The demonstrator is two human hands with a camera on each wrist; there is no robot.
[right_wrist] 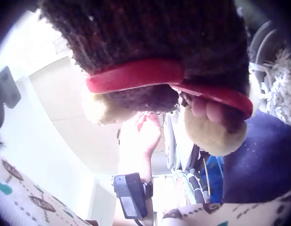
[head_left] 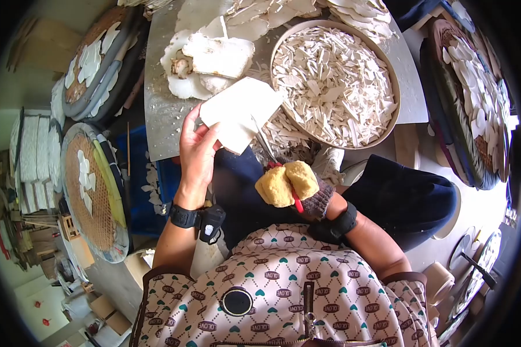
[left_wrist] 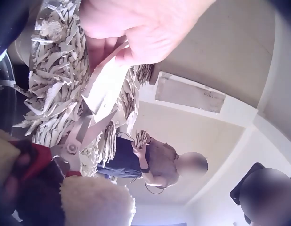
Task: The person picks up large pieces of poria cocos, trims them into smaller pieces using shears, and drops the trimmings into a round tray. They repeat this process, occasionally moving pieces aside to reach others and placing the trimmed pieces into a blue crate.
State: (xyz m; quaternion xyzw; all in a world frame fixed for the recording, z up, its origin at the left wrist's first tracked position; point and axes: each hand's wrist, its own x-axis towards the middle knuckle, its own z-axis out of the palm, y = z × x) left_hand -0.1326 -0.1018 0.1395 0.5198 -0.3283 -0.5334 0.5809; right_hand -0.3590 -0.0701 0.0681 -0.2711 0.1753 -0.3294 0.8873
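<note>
My left hand (head_left: 197, 151) pinches a flat, angular white piece (head_left: 237, 113) by its near left edge, thumb on top. In a brown knit glove, my right hand (head_left: 318, 199) grips a pair of red-handled scissors (head_left: 264, 143). Thick yellow foam pads (head_left: 283, 184) wrap the handles and cover most of the fingers in the head view. The left wrist view shows the scissor blades (left_wrist: 84, 134) parted, right at the lower edge of the white piece (left_wrist: 108, 92). Under them lie many pale offcuts (left_wrist: 56, 89).
A round tray (head_left: 397, 101) heaped with white slivers stands on the metal table (head_left: 162, 127). Rough white chunks (head_left: 220, 55) lie at the back left. Round woven racks (head_left: 87, 185) with white pieces flank both sides. Another person (left_wrist: 157, 162) stands in the background.
</note>
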